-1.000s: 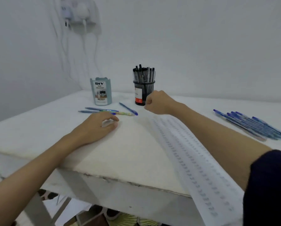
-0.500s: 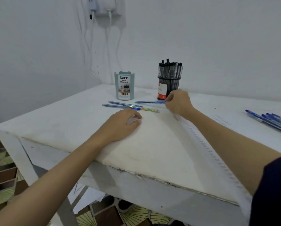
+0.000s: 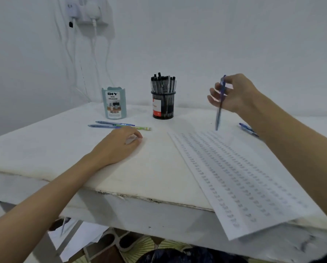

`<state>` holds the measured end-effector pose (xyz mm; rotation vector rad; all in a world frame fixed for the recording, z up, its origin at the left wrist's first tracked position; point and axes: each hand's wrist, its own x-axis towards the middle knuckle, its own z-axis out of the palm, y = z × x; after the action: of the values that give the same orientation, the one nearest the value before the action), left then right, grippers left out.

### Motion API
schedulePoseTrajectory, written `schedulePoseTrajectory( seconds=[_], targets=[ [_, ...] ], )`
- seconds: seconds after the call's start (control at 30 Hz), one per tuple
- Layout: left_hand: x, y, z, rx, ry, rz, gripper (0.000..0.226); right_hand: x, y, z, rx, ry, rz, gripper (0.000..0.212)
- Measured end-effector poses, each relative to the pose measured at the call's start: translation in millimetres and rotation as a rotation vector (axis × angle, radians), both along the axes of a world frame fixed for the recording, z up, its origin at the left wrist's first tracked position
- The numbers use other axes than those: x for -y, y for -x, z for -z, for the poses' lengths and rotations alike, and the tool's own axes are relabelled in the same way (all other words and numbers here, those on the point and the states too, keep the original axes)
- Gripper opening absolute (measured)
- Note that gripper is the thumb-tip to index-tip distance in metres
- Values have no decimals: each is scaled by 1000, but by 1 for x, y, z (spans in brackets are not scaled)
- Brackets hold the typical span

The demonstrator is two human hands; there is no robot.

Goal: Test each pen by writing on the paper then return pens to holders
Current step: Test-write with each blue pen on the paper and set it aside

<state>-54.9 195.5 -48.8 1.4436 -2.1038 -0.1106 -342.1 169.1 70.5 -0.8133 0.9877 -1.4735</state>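
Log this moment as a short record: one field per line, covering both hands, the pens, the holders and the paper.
right hand: raised above the table, holds a blue pen tip down over the paper's far end
left hand: rests on the table, fingers loosely curled, holding nothing visible
paper: covered in rows of small marks, near corner overhangs the table edge
loose pens: lying on the table beside the left hand
black mesh holder: full of black pens
blue-green holder: upright, contents not visible
table: white, front edge chipped
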Motion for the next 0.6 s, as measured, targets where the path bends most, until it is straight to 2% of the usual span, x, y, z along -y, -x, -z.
schedulePoseTrajectory(
  seconds=[0.13,0.23,0.33,0.53,0.6],
  targets=[
    [-1,50,-4,2,9,121,15,-15,30,17,-16,-89,-2,28],
    [-1,86,-6,4,-3,204,16,-25,45,29,105,-93,-54,29],
    [0,118,-8,13,-32,251,18,-31,62,37,220,-68,-12,38],
    [8,153,-4,91,-143,313,27,-36,85,47,294,-38,101,34],
    [11,156,-5,113,-159,323,30,-35,89,47,258,-12,122,38]
  ],
)
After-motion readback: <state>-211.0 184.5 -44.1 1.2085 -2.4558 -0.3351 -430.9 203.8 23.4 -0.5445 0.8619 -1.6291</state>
